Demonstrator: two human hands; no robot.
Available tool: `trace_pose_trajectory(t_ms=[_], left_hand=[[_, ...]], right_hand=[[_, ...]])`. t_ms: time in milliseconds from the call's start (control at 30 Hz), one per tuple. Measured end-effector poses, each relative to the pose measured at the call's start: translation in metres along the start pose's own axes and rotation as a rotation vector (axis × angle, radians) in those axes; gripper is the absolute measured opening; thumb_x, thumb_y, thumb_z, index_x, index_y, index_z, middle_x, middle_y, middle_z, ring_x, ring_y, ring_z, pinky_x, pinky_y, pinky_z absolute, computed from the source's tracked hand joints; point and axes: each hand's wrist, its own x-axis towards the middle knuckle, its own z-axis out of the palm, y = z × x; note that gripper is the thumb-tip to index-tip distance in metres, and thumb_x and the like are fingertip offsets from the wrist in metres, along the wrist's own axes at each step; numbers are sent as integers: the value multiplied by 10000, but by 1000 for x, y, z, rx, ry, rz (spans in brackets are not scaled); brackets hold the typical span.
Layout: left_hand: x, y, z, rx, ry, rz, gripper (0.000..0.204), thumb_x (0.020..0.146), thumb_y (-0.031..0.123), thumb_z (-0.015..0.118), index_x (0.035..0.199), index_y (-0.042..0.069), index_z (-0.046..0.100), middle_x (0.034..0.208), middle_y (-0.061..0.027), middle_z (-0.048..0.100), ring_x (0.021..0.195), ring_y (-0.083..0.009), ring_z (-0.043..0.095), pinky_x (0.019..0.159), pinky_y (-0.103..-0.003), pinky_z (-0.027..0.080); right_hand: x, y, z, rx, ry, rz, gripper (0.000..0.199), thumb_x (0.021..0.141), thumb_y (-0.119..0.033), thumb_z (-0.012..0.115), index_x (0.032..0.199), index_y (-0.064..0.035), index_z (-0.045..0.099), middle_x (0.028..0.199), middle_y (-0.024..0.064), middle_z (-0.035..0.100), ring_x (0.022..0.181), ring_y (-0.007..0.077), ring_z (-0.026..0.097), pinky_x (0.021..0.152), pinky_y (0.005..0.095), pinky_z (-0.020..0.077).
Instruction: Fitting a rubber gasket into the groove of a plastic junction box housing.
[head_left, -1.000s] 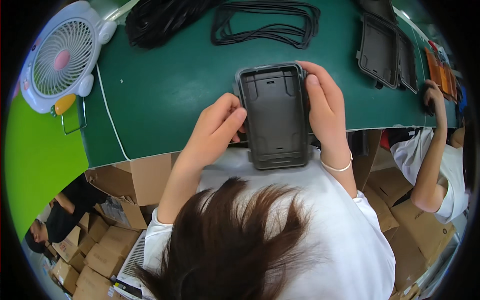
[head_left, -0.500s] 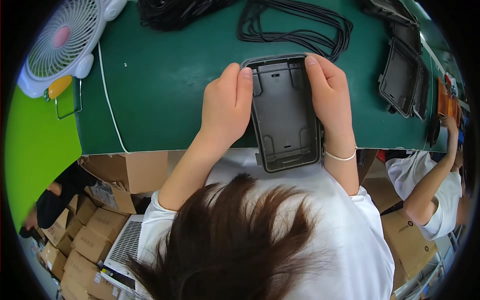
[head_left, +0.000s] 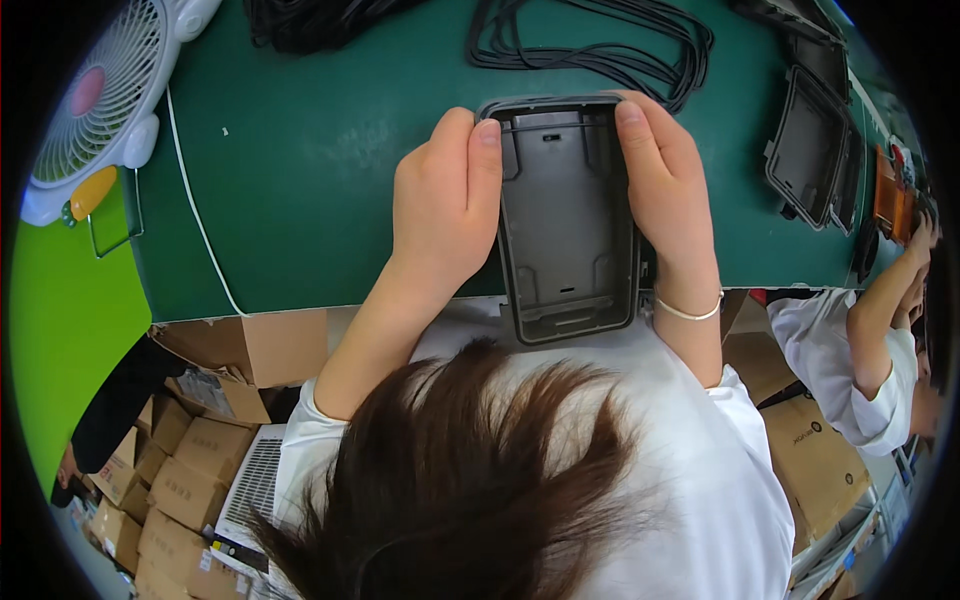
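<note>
With the grey case [head_left: 570, 220] as the middle of the clock, the left forearm [head_left: 375, 330] slants in from about 7 o'clock, elbow bent, aiming toward 1, and the left hand [head_left: 445, 195] stands at between 9 and 10 o'clock, its back turned up and its fingers curled. The right forearm [head_left: 692, 350], wearing a thin bangle [head_left: 688, 317] at the wrist, rises from about 5 o'clock nearly straight toward 12, bringing the right hand [head_left: 670, 175] to between 2 and 3. Each grip is closed around a far corner of the case: the left thumb points to 12 with its tip at the rim, the right thumb points to 11 and presses on the rim, and the other fingers are largely hidden. A thin dark strand [head_left: 575, 125] crosses the case near its far end, between the thumbs. The case's open side faces up, and its long axis runs close to 12 and 6, the far end leaning slightly toward 11. Its far part lies above the green desk [head_left: 320, 200], while its near end reaches past the front edge, before the white shirt [head_left: 700, 450]; whether it touches the desk cannot be told. Coiled black cable [head_left: 590, 45] lies around 12 o'clock.
</note>
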Motion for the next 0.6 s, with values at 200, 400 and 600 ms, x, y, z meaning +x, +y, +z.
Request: trace_pose_trajectory(t_ms=[200, 400, 600], left_hand=[[0, -4, 1, 23, 3, 43, 292, 931, 169, 451, 689, 19, 383, 490, -130, 407, 420, -287, 410, 413, -377, 307], [-2, -4, 3, 13, 8, 47, 298, 928, 173, 454, 680, 23, 385, 486, -125, 405, 420, -285, 408, 415, -379, 308], [-1, -4, 3, 10, 7, 48, 306, 927, 174, 458, 670, 25, 383, 483, -123, 402, 417, -279, 406, 413, -377, 307]], right_hand=[[2, -5, -3, 273, -95, 162, 337, 955, -204, 398, 1053, 50, 597, 944, 77, 633, 840, 117, 569, 759, 225, 442], [0, -7, -3, 344, -62, 157, 338, 920, -154, 376, 1051, 64, 599, 920, 89, 644, 818, 132, 587, 744, 228, 455], [2, -2, -2, 130, -33, 100, 364, 927, -165, 357, 1034, 77, 606, 912, 91, 646, 794, 125, 588, 722, 224, 460]])
